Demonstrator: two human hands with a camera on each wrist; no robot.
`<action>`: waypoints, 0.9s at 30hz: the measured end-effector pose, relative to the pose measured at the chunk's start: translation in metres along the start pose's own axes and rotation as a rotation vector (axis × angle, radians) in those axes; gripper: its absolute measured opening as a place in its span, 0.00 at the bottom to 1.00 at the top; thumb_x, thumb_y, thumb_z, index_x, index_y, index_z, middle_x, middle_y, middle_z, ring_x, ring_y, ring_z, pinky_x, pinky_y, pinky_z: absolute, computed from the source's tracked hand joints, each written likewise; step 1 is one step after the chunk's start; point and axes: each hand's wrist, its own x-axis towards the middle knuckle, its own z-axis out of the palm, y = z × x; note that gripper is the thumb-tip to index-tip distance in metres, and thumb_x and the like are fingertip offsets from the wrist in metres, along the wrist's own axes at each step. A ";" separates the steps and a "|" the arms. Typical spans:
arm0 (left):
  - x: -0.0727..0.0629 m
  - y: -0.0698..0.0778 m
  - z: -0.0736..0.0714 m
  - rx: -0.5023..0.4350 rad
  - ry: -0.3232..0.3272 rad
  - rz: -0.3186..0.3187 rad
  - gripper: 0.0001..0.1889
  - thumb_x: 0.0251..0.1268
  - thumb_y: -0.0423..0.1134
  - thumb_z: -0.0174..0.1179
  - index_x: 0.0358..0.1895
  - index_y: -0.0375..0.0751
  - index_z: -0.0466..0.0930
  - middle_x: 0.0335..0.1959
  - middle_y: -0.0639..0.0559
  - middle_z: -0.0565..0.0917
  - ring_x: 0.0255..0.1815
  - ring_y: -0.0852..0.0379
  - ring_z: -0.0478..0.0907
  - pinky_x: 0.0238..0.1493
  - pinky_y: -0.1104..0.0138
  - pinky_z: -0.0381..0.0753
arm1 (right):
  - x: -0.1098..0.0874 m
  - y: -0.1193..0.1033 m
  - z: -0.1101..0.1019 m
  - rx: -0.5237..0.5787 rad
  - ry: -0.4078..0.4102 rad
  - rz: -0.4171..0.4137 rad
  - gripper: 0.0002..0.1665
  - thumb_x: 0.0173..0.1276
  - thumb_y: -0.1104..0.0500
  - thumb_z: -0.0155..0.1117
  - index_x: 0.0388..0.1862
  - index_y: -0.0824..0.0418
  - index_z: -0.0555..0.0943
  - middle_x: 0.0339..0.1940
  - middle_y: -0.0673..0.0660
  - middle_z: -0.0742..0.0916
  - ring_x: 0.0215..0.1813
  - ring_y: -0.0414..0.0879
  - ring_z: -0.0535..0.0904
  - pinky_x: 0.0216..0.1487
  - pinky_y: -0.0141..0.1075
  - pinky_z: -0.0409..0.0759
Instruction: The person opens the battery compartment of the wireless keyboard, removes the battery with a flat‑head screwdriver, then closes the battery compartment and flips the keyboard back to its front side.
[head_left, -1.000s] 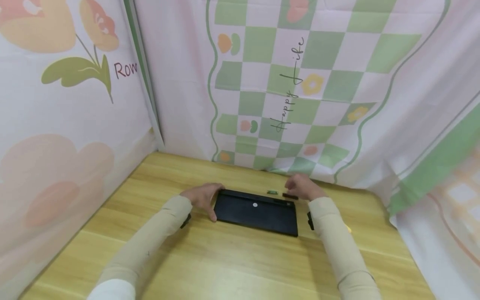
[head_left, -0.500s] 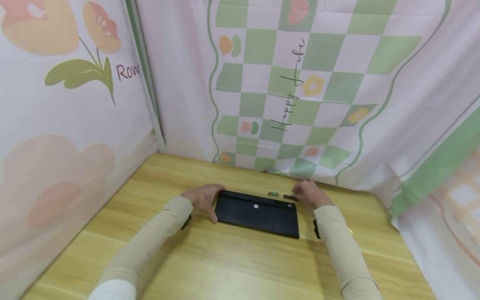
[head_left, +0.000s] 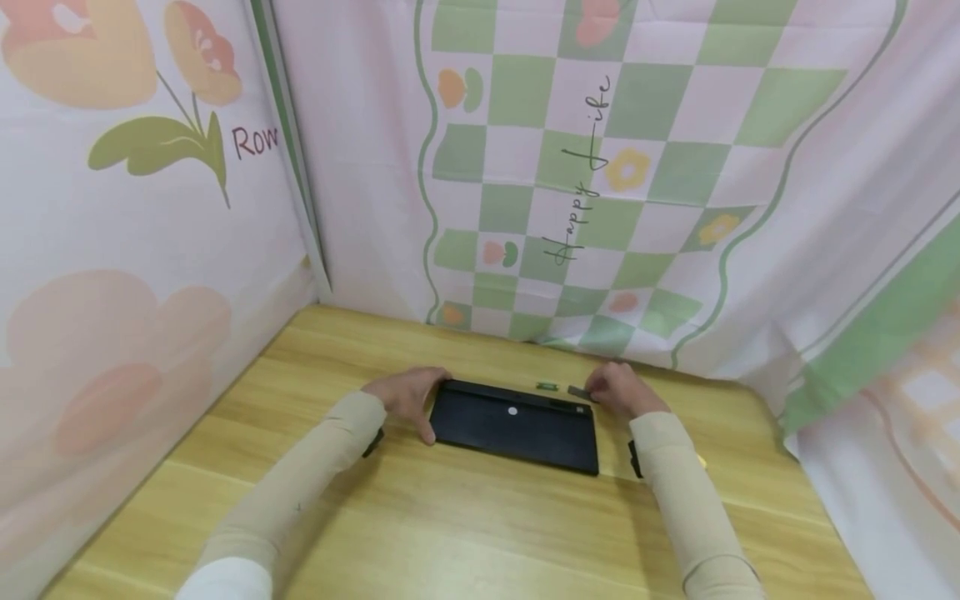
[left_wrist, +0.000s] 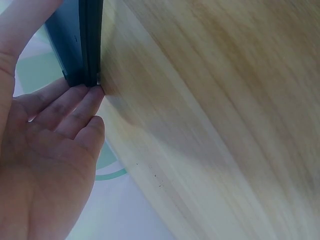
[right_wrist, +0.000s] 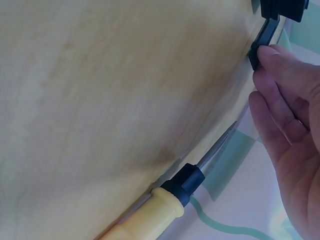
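Note:
A flat black keyboard (head_left: 517,437) lies underside up on the wooden table, with a raised bar along its far edge and a round white sticker. My left hand (head_left: 405,400) grips its left end, thumb at the near side and fingers at the far corner. In the left wrist view, the fingertips (left_wrist: 92,92) touch the end of the keyboard. Just beyond the far right corner, my right hand (head_left: 618,390) pinches a small dark battery cover (head_left: 578,392) between thumb and fingers. To the left of that cover lies a green battery (head_left: 547,386).
A screwdriver (right_wrist: 155,212) with a pale yellow handle lies on the table near my right wrist; in the head view the right sleeve (head_left: 678,492) mostly hides it. Patterned curtains (head_left: 592,208) hang at the table's back and sides.
My right hand has shifted slightly right and now pinches the battery cover at its right end; the cover has tilted and looks greyer. The left hand and keyboard have stayed put.

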 end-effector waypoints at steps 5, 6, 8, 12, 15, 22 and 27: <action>0.001 0.000 0.001 0.003 -0.002 0.011 0.66 0.41 0.48 0.89 0.85 0.46 0.56 0.87 0.46 0.57 0.88 0.44 0.54 0.88 0.49 0.57 | -0.004 -0.001 -0.002 0.016 -0.006 0.022 0.08 0.66 0.72 0.71 0.42 0.66 0.90 0.41 0.64 0.93 0.46 0.59 0.89 0.53 0.55 0.89; 0.002 0.000 0.001 0.002 -0.003 0.015 0.66 0.41 0.48 0.89 0.85 0.46 0.56 0.87 0.46 0.57 0.87 0.44 0.54 0.88 0.50 0.57 | -0.004 -0.001 -0.003 0.015 -0.008 0.026 0.08 0.66 0.72 0.71 0.43 0.66 0.91 0.41 0.63 0.93 0.46 0.58 0.89 0.53 0.54 0.90; 0.002 0.000 0.001 0.002 -0.005 0.022 0.66 0.41 0.49 0.89 0.85 0.45 0.56 0.87 0.46 0.57 0.87 0.44 0.54 0.87 0.49 0.57 | -0.004 -0.002 -0.005 0.008 -0.014 0.039 0.08 0.68 0.71 0.71 0.43 0.63 0.91 0.42 0.61 0.93 0.47 0.57 0.89 0.54 0.53 0.90; 0.001 0.000 -0.001 0.008 0.000 0.035 0.66 0.40 0.48 0.89 0.85 0.44 0.56 0.87 0.45 0.58 0.87 0.43 0.55 0.87 0.49 0.58 | -0.004 -0.008 -0.014 -0.014 -0.021 0.025 0.09 0.69 0.71 0.69 0.41 0.62 0.92 0.40 0.59 0.93 0.46 0.55 0.89 0.51 0.51 0.90; 0.001 0.000 -0.002 0.007 0.004 0.042 0.65 0.40 0.48 0.89 0.84 0.43 0.57 0.86 0.44 0.58 0.87 0.43 0.56 0.87 0.49 0.58 | -0.005 -0.015 -0.021 -0.022 -0.033 -0.005 0.08 0.69 0.71 0.68 0.41 0.63 0.91 0.40 0.59 0.94 0.45 0.55 0.90 0.50 0.51 0.91; 0.001 0.000 -0.003 0.009 -0.002 0.044 0.65 0.41 0.48 0.89 0.84 0.43 0.56 0.86 0.44 0.58 0.87 0.43 0.56 0.87 0.50 0.58 | -0.011 -0.030 -0.033 -0.033 -0.057 -0.045 0.06 0.71 0.70 0.69 0.41 0.62 0.91 0.39 0.58 0.94 0.42 0.51 0.90 0.48 0.48 0.91; 0.000 0.000 -0.002 0.003 -0.005 0.059 0.65 0.42 0.47 0.89 0.84 0.41 0.56 0.86 0.42 0.59 0.86 0.42 0.56 0.87 0.49 0.58 | -0.016 -0.037 -0.035 -0.029 -0.064 -0.074 0.06 0.69 0.70 0.71 0.39 0.61 0.91 0.38 0.56 0.94 0.41 0.49 0.89 0.46 0.46 0.91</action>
